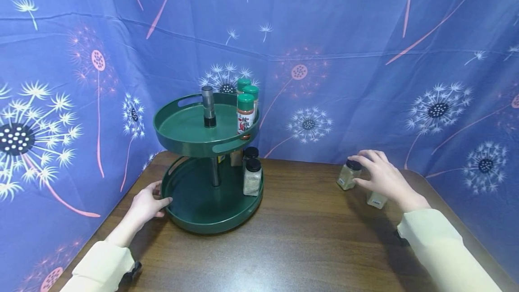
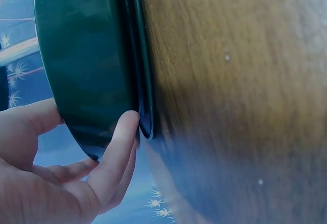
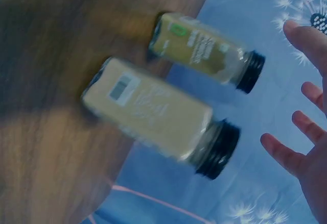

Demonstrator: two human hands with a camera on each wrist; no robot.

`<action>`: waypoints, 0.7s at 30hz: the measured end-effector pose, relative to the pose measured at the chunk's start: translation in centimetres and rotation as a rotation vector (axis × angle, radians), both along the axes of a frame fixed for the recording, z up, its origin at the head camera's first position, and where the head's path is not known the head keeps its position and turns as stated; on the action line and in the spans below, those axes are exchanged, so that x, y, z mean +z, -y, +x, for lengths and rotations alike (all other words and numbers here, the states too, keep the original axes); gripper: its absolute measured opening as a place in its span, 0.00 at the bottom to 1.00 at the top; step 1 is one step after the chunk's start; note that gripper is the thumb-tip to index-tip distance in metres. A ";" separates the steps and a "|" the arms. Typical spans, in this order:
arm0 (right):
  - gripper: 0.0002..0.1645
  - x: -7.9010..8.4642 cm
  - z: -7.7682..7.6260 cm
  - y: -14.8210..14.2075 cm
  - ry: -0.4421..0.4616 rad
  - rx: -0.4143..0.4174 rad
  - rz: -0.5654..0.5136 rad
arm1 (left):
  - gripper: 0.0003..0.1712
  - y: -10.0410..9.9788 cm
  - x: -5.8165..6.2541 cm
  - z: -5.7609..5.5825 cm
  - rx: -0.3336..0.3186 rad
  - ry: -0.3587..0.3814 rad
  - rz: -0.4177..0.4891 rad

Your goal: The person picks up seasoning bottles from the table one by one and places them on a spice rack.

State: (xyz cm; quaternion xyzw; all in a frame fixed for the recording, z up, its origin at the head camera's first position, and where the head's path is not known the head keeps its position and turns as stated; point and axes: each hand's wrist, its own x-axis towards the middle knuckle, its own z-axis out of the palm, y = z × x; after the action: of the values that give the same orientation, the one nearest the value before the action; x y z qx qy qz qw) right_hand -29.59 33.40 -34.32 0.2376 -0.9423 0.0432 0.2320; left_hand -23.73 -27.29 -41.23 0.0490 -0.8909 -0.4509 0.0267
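A green two-tier spice rack [image 1: 202, 224] stands on the left of the table. My left hand [image 1: 146, 204] holds its lower tray at the left rim, thumb over the edge and the other fingers against the outside wall [image 2: 84, 55]. To the right, my right hand [image 1: 377, 175] hovers by two spice jars with black lids, its fingers spread and loosely bent. One jar [image 1: 348, 177] stands just left of the fingers; the other jar [image 1: 377, 200] is partly hidden under the hand. In the right wrist view, the fingers are apart from the nearer jar [image 3: 153, 112] and the farther jar [image 3: 196, 50].
Several green-capped bottles [image 1: 245, 114] stand on the upper tray's right side. Black-lidded jars [image 1: 252, 179] stand on the lower tray's right side, partly hidden under the upper tray. A blue dandelion-print cloth [image 1: 348, 80] hangs behind and beside the wooden table [image 1: 292, 238].
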 end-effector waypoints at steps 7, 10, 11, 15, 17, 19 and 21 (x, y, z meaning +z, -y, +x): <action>0.37 -1.1 0.2 -2.1 0.016 -0.014 0.004 | 0.40 -0.2 0.1 0.3 -0.005 0.000 -0.042; 0.37 -1.4 0.3 -2.7 0.038 -0.043 0.003 | 0.40 -0.2 0.2 0.4 -0.007 -0.001 -0.064; 0.37 -1.5 0.4 -2.9 0.047 -0.053 0.003 | 0.41 -0.2 0.2 0.4 -0.007 0.000 -0.069; 0.37 -1.9 0.5 -3.6 0.061 -0.079 0.000 | 0.41 -0.3 0.3 0.5 -0.005 0.006 -0.082; 0.37 -2.1 0.5 -3.8 0.056 -0.075 -0.006 | 0.42 -0.3 0.3 0.6 -0.004 0.013 -0.081; 0.37 -2.4 0.6 -3.9 0.047 -0.066 -0.007 | 0.42 -0.4 0.4 0.7 -0.002 0.022 -0.083; 0.36 -2.7 0.6 -4.1 0.046 -0.062 -0.007 | 0.43 -0.4 0.4 0.7 -0.001 0.030 -0.085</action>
State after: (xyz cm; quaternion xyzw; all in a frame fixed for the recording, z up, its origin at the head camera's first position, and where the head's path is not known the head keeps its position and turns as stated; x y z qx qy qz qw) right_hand -29.00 37.49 -36.97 0.2064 -0.9541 0.0446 0.2125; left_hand -23.00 -26.88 -40.82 0.0544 -0.9094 -0.4120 0.0152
